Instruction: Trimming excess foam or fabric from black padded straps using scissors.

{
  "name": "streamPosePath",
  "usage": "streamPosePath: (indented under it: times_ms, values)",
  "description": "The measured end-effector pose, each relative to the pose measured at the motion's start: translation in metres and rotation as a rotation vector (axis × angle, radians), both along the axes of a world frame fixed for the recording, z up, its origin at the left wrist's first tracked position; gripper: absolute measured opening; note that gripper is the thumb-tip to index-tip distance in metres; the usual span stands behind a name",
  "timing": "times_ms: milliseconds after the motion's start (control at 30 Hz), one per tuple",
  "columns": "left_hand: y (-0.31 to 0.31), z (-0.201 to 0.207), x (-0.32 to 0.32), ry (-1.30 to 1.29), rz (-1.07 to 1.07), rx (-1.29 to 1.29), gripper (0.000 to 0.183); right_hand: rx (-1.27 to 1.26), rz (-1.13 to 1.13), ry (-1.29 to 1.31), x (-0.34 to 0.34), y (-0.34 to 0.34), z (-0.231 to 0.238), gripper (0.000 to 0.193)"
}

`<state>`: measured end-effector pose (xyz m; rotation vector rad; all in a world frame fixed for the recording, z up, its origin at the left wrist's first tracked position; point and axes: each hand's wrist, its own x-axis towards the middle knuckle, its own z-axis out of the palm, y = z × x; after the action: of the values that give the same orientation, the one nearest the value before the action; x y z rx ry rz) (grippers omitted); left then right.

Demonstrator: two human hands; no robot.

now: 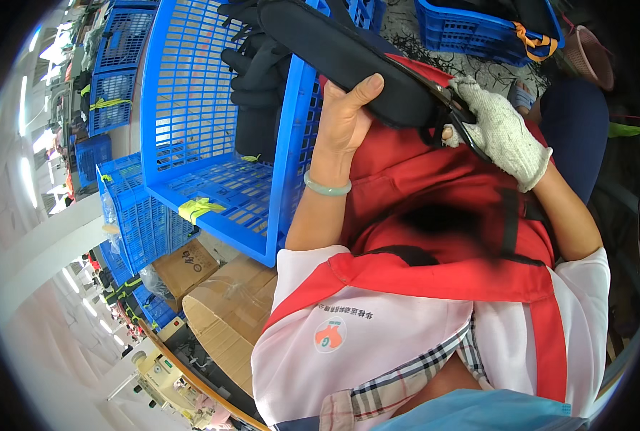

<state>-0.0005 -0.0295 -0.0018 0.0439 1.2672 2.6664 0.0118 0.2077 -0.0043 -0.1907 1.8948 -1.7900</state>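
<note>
A long black padded fabric piece (pixel 334 54) stretches from the top of the view down over my lap. My bare left hand (pixel 350 111) grips its near side, thumb on top and fingers mostly hidden beneath. My right hand (pixel 503 129), in a white knitted glove, is closed round the dark handles of a pair of scissors (pixel 458 115). Their blades lie along the right edge of the black piece, close to its end. A red apron (pixel 420 169) covers my lap beneath both hands.
On my left stands a large blue plastic crate (pixel 216 161), with black padded pieces (pixel 259 100) inside. Another blue crate (pixel 478 29) is at the far right, beside a pinkish basket (pixel 589 57). Black scraps (pixel 402 36) litter the floor. Cardboard boxes (pixel 230 298) stand at lower left.
</note>
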Motion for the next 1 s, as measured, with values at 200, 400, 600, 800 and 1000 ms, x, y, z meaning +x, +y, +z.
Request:
streamPosePath:
  times_ms: [200,400,600,800,1000]
  values:
    - [0.005,-0.002,0.004,-0.001,0.023,-0.030,0.030,0.317,0.096,0.319,-0.004,-0.006,0.020,0.027]
    - [-0.019,0.024,0.002,0.239,0.165,-0.478,0.015,0.338,0.085,0.400,-0.003,-0.004,0.018,0.038]
    - [-0.007,0.022,0.005,0.101,0.178,-0.148,0.019,0.424,0.020,0.557,-0.007,-0.010,0.011,0.056]
    - [0.002,0.016,0.012,0.071,0.123,-0.119,0.022,0.329,0.050,0.453,-0.007,-0.014,0.020,0.055]
    - [-0.007,0.023,0.013,0.035,0.159,-0.164,0.019,0.444,0.084,0.560,-0.011,-0.010,0.015,0.056]
